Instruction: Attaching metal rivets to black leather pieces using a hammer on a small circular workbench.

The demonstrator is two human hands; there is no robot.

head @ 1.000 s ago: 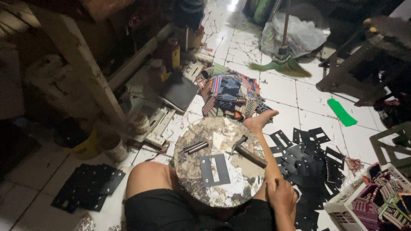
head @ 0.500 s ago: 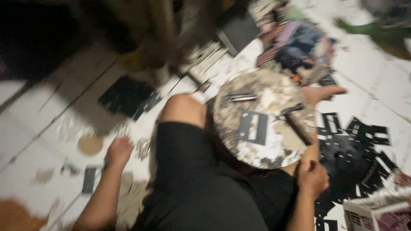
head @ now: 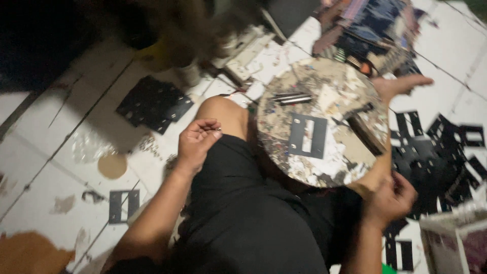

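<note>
A: On the tiled floor [head: 45, 167], what is seen around the round block [head: 322, 122]?

B: At the block's centre a black slotted plate [head: 307, 135] is laid flat. Toward one o'clock a hammer [head: 362, 129] is rested, and at eleven o'clock a few thin dark rods [head: 293, 98] are laid side by side. More black plates [head: 441, 152] are spread on the tiles at three o'clock, a dark stack [head: 152, 104] at nine o'clock, and a single plate [head: 123, 205] at eight o'clock. The block is hemmed in by the bent knee [head: 223, 114] and the bare foot [head: 401, 83].

A: How are the hands posed?

B: The left hand [head: 195, 142] is raised over the thigh, palm turned inward, fingers curled. A small thin metal piece [head: 217, 129] is pinched between fingertips and thumb. The right hand [head: 390, 198] is lowered at the block's five o'clock edge, fingers loosely bent; whether anything is held there cannot be told through the blur.
</note>
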